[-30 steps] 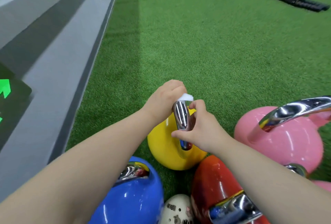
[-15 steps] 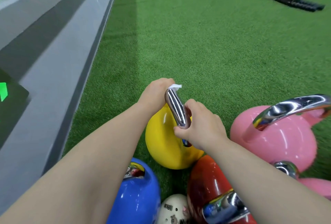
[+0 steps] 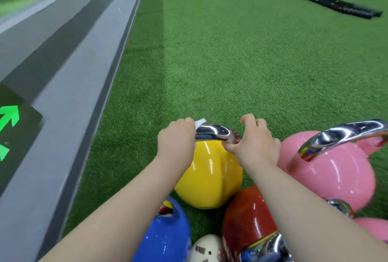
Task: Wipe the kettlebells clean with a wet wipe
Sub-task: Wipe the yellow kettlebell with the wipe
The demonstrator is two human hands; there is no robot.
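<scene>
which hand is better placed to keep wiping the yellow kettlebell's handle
Left. The left hand grips the wet wipe against the chrome handle of the yellow kettlebell, while the right hand only pinches the handle's other end, likely steadying it.

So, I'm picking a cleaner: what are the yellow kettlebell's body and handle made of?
The yellow kettlebell body looks glossy, with sharp white highlights: painted or coated, and what is beneath cannot be told. Its handle looks like polished chrome-like metal, with mirror reflections.
</scene>
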